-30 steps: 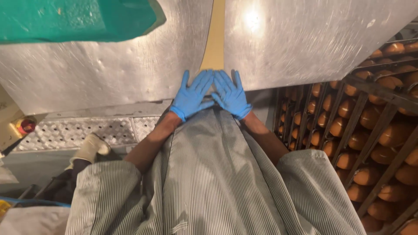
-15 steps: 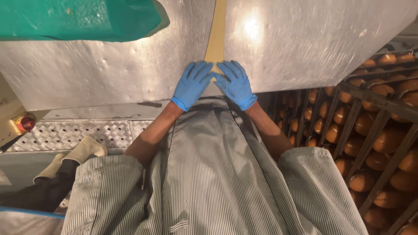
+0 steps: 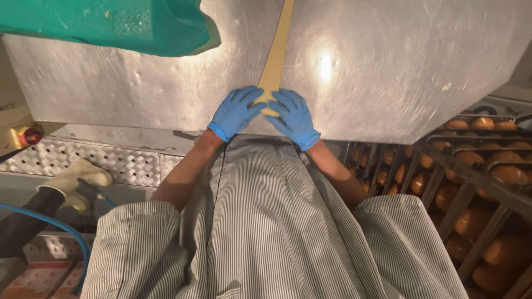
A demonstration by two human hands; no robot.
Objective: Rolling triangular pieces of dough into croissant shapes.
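A long pale yellow strip of dough (image 3: 279,44) runs down the middle of a steel table (image 3: 388,72) toward me. Both hands wear blue gloves. My left hand (image 3: 235,112) lies flat with spread fingers at the strip's near end, touching its left side. My right hand (image 3: 293,117) presses flat on the right side of the same end. The strip's tip is partly hidden between my fingers. My striped coat fills the lower view.
A green plastic cover (image 3: 111,22) lies on the table's far left. A rack with several browned loaves (image 3: 487,205) stands at the right. A perforated metal floor plate (image 3: 127,166), a pale shoe (image 3: 72,180), a blue hose (image 3: 50,224) and a red button (image 3: 29,135) are at the left.
My two hands, earlier close together over the strip's end, have spread slightly apart and flattened. The view has shifted a little closer to the table.
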